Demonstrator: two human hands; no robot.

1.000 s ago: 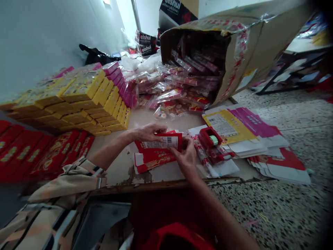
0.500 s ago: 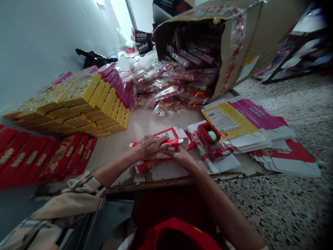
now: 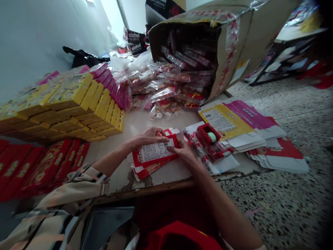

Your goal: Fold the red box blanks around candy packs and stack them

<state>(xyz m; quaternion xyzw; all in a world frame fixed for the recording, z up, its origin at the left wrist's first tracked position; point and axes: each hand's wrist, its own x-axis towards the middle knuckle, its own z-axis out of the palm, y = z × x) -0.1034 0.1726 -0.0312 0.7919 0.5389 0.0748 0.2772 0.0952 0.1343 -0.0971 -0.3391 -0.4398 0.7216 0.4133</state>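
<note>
A red cardboard box (image 3: pixel 153 151) with a white printed panel lies in front of me, its label side up. My left hand (image 3: pixel 151 136) rests along its far edge, fingers bent over the top. At its right end, my right hand (image 3: pixel 184 150) grips the corner between thumb and fingers. More red and white flat cartons (image 3: pixel 145 172) lie beneath it on the table. Just right of my right hand is a red tape dispenser (image 3: pixel 209 135) with a pale green roll, on top of plastic packaging.
Stacked yellow boxes (image 3: pixel 70 93) and a row of red boxes (image 3: pixel 52 163) stand at left. A large cardboard carton (image 3: pixel 244 41) lies tipped, with plastic-wrapped packs (image 3: pixel 166 86) spilling out. Flat yellow, purple and red cartons (image 3: pixel 234 121) are piled at right, by the table's edge.
The red box has turned so its printed panel faces up. My left hand has shifted to its far edge, and my right hand stays at its right end. The view has moved slightly.
</note>
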